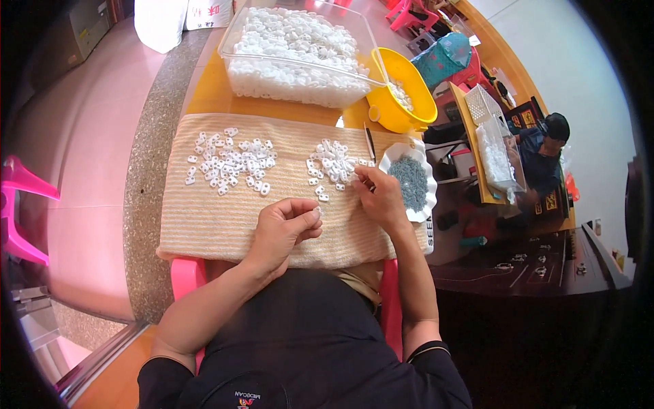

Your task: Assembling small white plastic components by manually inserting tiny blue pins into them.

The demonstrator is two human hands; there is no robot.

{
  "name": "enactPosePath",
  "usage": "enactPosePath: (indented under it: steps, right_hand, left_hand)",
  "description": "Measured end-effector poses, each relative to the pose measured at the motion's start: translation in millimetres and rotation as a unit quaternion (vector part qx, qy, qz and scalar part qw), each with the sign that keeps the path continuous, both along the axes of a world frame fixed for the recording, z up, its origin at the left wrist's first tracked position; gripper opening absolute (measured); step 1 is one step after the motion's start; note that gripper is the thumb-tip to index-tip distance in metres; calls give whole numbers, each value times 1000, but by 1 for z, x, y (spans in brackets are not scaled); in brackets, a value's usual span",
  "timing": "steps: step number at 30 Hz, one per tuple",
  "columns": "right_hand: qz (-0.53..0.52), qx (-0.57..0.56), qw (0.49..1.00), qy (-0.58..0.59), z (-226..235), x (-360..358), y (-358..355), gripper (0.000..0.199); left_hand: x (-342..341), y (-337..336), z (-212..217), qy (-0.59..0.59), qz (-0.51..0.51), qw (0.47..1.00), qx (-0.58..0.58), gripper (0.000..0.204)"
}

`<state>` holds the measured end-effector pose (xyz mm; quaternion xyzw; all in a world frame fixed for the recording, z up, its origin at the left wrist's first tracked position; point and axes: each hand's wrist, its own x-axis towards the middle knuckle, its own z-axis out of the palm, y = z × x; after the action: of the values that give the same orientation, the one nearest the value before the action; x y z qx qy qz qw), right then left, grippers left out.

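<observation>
My left hand [289, 228] is closed in a pinch above the striped cloth [204, 232], with a small white plastic piece [318, 210] showing at the thumb and fingertip. To its right, my right hand [379, 196] has its fingers pinched together at the edge of a small pile of white plastic pieces [335, 162]; what it holds, if anything, is hidden. A larger spread of such two-holed white pieces [231, 162] lies on the left of the cloth. Beside my right hand stands a white scalloped dish [432, 198] with many tiny grey parts [409, 178].
A clear bin [293, 68] full of white pieces stands at the table's back, with a yellow basin [426, 92] right of it. A slim dark tool [370, 142] lies near the dish. Another person [545, 160] sits at right by another bin [496, 157]. A pink stool [24, 180] stands left.
</observation>
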<state>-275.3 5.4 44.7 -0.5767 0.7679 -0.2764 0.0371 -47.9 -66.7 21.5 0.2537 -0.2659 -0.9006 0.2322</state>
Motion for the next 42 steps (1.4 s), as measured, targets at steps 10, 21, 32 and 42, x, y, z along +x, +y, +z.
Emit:
enactPosePath:
  steps: [10, 21, 32, 42]
  right_hand:
    - [1, -21, 988, -150, -1, 4, 8, 18]
    - [-9, -10, 883, -469, 9, 40, 22, 24]
    - [5, -14, 875, -483, 2, 48, 26, 29]
    - [-27, -23, 885, -465, 3, 53, 26, 20]
  left_hand:
    - [-1, 2, -1, -5, -4, 1000, -6, 13]
    - [-1, 2, -2, -4, -8, 1000, 2, 15]
    - [-2, 2, -2, 0, -8, 1000, 7, 13]
    - [-2, 2, -4, 0, -9, 1000, 1, 14]
